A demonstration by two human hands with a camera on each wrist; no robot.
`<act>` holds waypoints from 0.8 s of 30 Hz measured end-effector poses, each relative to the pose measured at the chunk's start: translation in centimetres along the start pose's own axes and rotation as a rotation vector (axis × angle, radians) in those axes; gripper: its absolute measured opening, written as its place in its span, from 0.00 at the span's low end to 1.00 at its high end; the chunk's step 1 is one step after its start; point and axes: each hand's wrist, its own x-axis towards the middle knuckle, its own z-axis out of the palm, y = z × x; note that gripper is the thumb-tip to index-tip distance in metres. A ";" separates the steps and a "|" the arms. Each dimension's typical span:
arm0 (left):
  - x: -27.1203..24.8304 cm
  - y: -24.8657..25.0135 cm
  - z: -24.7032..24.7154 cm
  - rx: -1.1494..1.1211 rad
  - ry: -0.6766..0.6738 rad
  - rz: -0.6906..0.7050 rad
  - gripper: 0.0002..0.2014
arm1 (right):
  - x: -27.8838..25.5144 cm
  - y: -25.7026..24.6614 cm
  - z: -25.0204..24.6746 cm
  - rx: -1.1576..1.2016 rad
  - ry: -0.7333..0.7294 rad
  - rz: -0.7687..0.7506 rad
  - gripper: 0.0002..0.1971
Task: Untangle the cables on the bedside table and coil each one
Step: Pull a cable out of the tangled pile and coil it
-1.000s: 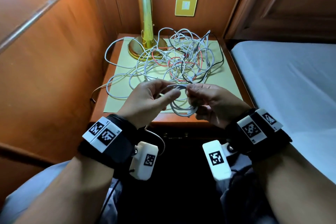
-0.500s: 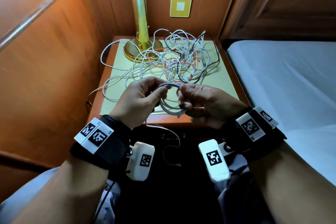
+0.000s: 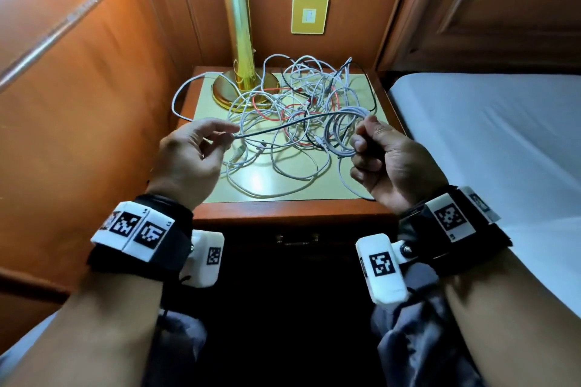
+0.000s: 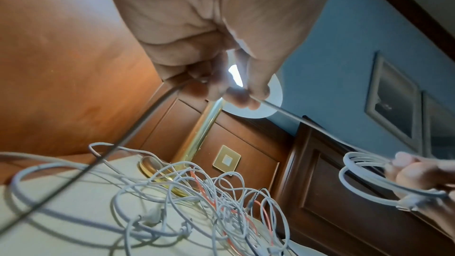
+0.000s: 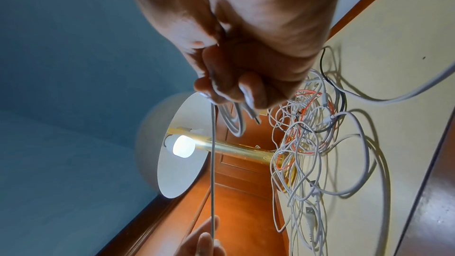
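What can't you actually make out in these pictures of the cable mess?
- Head view: how many cables are in the tangle; the strands overlap.
- Head view: the lamp shade, cut off by the top edge.
- Right wrist view: the right hand hides the top of the coil in its grip.

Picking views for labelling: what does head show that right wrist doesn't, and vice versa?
Head only: the white bed, the yellow wall switch plate, both wrist bands, the whole left hand.

Right wrist only: the lit bulb under the white lampshade, the coil's loose plug end.

Both: the right hand gripping the white coiled cable, the taut strand, the brass lamp stem, the tangled pile.
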 end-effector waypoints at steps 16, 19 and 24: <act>-3.5 4.9 4.5 -0.236 -0.162 0.231 0.12 | 0.0 2.5 1.1 -0.816 -0.292 -0.061 0.13; -2.9 4.1 3.9 -0.182 -0.159 0.210 0.21 | -0.2 2.2 1.6 -0.665 -0.291 0.070 0.13; -1.6 2.1 2.2 -0.150 -0.277 -0.026 0.25 | -0.7 0.8 1.2 -0.352 -0.289 0.235 0.20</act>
